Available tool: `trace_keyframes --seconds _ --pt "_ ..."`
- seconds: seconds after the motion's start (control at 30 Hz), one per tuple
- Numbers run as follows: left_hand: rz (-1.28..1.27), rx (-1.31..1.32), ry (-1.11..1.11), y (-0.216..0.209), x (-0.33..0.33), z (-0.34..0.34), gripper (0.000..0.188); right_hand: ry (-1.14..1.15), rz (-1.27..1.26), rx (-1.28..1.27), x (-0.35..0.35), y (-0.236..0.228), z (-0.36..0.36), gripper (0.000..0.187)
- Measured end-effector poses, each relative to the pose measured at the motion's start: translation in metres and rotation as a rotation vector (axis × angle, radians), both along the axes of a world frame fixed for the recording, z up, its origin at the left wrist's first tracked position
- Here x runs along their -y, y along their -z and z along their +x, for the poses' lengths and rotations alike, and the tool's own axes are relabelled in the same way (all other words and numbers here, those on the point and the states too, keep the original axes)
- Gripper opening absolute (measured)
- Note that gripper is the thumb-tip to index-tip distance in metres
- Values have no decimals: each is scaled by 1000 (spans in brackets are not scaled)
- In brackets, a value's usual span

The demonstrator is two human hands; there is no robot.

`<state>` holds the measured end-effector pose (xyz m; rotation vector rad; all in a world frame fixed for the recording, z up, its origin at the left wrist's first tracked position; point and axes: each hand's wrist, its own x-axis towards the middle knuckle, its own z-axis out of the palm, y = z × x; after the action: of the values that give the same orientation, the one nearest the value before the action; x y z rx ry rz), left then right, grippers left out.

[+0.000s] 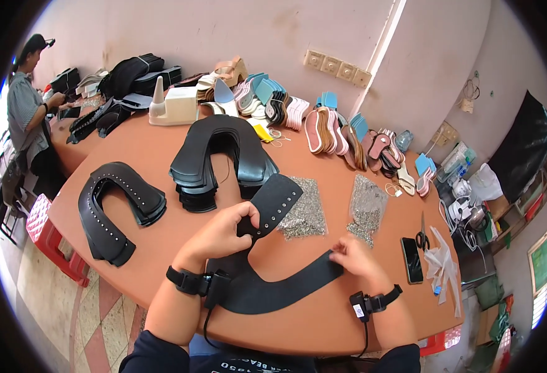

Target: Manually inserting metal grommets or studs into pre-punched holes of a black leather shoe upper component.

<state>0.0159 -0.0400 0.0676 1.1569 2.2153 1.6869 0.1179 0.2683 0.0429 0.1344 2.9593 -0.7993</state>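
Note:
A black, curved, leather-like strip [273, 295] lies in a U shape close to me, partly raised off the tabletop. My left hand [227, 233] is closed around one arm of it, whose lifted end shows a row of small metal studs or eyelets. Between the fingertips of my right hand [351, 253] is the tip of the other arm, which looks plain. Beyond my left hand rises a stack of plain black U-shaped strips [223, 137]. Farther left sits a smaller pile of studded black strips [102, 180].
Two clear bags of small metal pieces [304, 214] [366, 211] lie past my hands. A phone [411, 261], scissors [422, 233] and torn plastic [442, 267] are at the right. Shoe insoles [326, 130] and a cream block with a cone [174, 107] line the back. Another person [31, 118] stands far left.

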Motion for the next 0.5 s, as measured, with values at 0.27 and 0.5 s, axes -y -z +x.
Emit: trace_keyframes --seconds 0.27,0.5 --pt "-2 28 64 4 0 -4 31 136 125 -259 5 29 -33 11" --pt "-70 18 187 1 1 -2 53 238 -32 -174 16 1 -23 8"
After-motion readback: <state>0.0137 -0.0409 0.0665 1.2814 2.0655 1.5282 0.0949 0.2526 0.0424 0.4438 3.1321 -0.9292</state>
